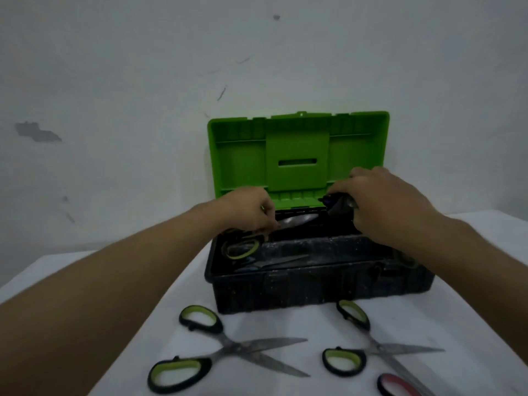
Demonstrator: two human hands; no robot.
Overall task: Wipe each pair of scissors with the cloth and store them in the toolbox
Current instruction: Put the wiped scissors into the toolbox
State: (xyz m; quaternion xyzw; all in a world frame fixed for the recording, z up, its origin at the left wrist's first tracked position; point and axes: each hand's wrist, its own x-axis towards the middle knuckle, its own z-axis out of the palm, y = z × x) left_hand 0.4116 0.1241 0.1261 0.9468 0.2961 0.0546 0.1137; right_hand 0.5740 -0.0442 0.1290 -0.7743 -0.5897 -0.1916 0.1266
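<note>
A black toolbox (314,290) with its green lid (297,155) raised stands on the white table. Over its left end my left hand (251,210) holds a pair of black-and-green scissors (297,220) by the handle end, blades pointing right. Over the right end my right hand (383,204) grips a dark cloth (338,205) near the blade tips. Another pair with green-lined handles (241,248) lies inside the box. Two open pairs (228,350) (368,341) lie on the table in front of the box.
A red-handled pair of scissors (397,385) pokes in at the bottom edge, right of centre. The white table (471,324) ends at a pale wall just behind the toolbox. Its left edge runs diagonally under my left forearm.
</note>
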